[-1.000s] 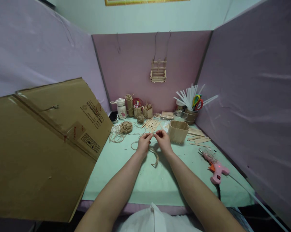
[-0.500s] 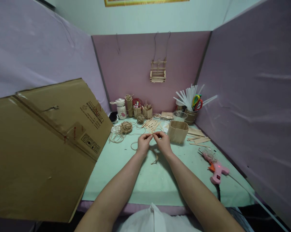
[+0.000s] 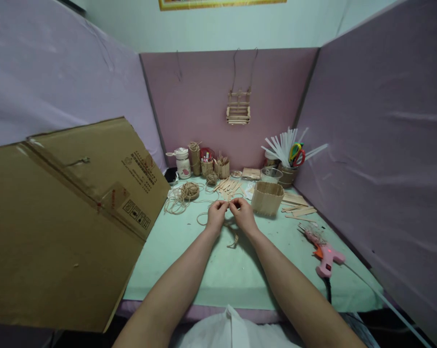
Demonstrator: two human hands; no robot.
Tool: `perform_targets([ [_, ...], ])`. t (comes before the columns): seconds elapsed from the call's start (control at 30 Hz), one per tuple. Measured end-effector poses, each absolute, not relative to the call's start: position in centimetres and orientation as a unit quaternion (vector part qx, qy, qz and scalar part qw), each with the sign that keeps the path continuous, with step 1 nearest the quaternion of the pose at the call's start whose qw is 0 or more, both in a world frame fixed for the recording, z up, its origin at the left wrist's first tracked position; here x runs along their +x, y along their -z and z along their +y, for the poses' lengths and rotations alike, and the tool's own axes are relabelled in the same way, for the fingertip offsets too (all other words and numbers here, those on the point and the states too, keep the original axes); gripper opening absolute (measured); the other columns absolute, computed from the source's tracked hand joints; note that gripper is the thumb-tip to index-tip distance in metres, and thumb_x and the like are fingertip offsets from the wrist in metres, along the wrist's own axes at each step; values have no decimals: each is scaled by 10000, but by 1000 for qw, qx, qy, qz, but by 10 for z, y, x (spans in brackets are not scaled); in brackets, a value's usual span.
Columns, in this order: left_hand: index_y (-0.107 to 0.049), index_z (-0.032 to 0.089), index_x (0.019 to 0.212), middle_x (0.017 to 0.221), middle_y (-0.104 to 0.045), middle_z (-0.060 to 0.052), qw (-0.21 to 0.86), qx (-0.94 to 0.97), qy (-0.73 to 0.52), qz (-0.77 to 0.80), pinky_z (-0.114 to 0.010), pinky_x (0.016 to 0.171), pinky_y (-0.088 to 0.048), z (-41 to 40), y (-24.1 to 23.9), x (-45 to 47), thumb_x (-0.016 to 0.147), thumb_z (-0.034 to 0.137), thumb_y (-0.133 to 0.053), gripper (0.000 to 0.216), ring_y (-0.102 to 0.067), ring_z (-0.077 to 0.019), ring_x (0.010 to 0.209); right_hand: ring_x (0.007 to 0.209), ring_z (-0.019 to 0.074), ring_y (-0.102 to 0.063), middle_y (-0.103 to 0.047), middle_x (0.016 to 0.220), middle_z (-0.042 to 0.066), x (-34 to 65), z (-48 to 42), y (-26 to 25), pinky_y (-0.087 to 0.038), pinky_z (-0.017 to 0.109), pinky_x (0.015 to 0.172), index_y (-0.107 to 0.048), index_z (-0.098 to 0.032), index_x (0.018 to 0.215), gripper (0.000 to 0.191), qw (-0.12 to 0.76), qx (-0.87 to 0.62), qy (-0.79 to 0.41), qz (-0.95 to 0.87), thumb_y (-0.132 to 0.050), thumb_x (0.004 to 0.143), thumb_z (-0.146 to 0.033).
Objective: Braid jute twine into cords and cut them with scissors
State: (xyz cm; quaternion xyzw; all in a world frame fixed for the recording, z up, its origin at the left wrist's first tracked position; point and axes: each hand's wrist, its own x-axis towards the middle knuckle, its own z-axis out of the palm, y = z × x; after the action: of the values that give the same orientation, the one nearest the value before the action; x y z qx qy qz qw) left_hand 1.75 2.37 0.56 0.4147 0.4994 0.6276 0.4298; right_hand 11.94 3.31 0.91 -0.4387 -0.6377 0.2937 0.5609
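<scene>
My left hand and my right hand meet fingertip to fingertip above the middle of the table. Both are closed in a pinch on thin brown twine, of which only a little shows at the fingers. A braided-looking length of twine hangs or lies below my wrists, with a knotted end. Another loop of twine curves out left of my left hand towards the twine ball. Just right of my right hand stands a box made of wooden craft sticks.
A pink glue gun lies at the right with its cord. Loose craft sticks lie behind it. A large cardboard sheet leans in at the left. Along the back stand a white bottle, stick holders and a pot with scissors.
My two hands have drawn slightly closer at the fingertips, still pinching the twine. The whole view has shifted very slightly; the other things stay put.
</scene>
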Motion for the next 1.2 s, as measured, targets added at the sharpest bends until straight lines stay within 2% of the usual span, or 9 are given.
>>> perform_targets([
  [0.13, -519, 155, 595, 521, -480, 23, 607, 302, -587, 442, -221, 482, -319, 26, -6, 14, 642, 249, -599, 132, -424, -78, 482, 699, 168, -506, -552, 709, 12, 117, 27, -13, -406, 298, 673, -558, -220, 664, 103, 557, -404, -277, -671, -536, 738, -288],
  [0.23, -518, 152, 588, 513, -474, 11, 656, 290, -558, 417, -235, 473, -324, 26, -8, 12, 641, 261, -612, 153, -411, -82, 466, 707, 165, -506, -547, 729, 13, 117, 26, -13, -404, 296, 673, -555, -220, 675, 98, 555, -394, -274, -679, -526, 753, -272],
  [0.4, -549, 151, 701, 579, -495, 28, 561, 349, -622, 421, -191, 454, -255, 22, -10, 15, 628, 326, -682, 231, -411, -60, 507, 688, 166, -521, -576, 699, 12, 117, 34, -8, -410, 290, 642, -569, -205, 738, 133, 563, -419, -345, -623, -540, 755, -334],
  [0.57, -563, 156, 751, 628, -533, 26, 493, 384, -635, 454, -200, 502, -314, 23, -8, 16, 624, 339, -691, 257, -456, -69, 551, 627, 156, -516, -582, 647, 0, 118, 38, -8, -404, 281, 602, -588, -195, 745, 204, 556, -426, -392, -596, -601, 699, -393],
  [0.73, -581, 147, 759, 643, -578, 14, 459, 428, -631, 457, -212, 557, -377, 26, -6, 15, 598, 238, -687, 214, -505, -85, 585, 573, 144, -484, -549, 584, -13, 122, 39, -10, -379, 276, 572, -582, -192, 714, 247, 548, -427, -428, -578, -591, 684, -437],
  [0.87, -583, 145, 720, 685, -612, -3, 391, 488, -612, 485, -247, 668, -430, 26, -6, 16, 623, 174, -642, 117, -549, -110, 661, 586, 143, -482, -543, 575, -13, 124, 41, -10, -373, 276, 581, -585, -182, 692, 284, 562, -438, -420, -562, -612, 659, -463],
  [1.03, -596, 148, 709, 677, -610, -4, 318, 540, -554, 548, -256, 663, -416, 22, -6, 16, 686, 161, -590, 27, -537, -119, 645, 565, 139, -469, -526, 547, -16, 124, 40, -7, -354, 265, 545, -590, -182, 689, 298, 548, -442, -444, -554, -623, 654, -476],
  [1.2, -592, 152, 714, 679, -614, -2, 293, 565, -522, 568, -245, 663, -408, 20, -6, 16, 723, 148, -549, 44, -540, -121, 656, 550, 128, -466, -540, 559, -16, 126, 41, -4, -337, 253, 525, -603, -176, 700, 310, 525, -437, -475, -555, -664, 624, -471],
])
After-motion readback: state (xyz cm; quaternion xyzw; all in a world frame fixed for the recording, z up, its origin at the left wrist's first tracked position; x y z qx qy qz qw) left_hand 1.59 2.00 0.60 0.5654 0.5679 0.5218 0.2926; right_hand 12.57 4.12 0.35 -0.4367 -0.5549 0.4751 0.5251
